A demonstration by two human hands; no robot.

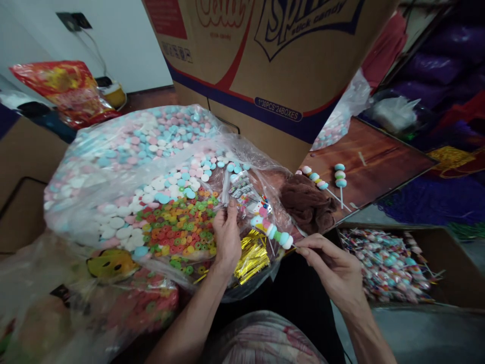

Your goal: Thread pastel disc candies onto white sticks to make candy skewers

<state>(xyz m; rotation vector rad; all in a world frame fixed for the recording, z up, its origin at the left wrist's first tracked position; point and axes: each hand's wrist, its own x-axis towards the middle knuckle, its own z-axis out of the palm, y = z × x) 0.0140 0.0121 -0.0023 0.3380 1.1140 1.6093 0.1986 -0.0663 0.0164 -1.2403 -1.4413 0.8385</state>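
My right hand (335, 270) pinches the thin white stick of a marshmallow-like candy skewer (279, 236), threaded with blue, white, green and pink pieces. The skewer points up and left, its far end at the lower edge of printed clear wrappers (244, 189). Closed around those wrappers is my left hand (227, 237), thumb on top; whether the skewer's tip is inside one I cannot tell. Below them lies a bundle of gold twist ties (252, 258). Left of my left hand spread small coloured candy rings (182, 227), with pastel candy discs (151, 139) in a large clear bag behind.
A tall printed carton (242, 96) stands at the back. Two finished-looking candy skewers (340, 176) lie on the brown tabletop (382, 162) beside a dark brown cloth (306, 202). At lower right, a cardboard box (458, 268) holds many wrapped skewers. A red packet (71, 91) sits far left.
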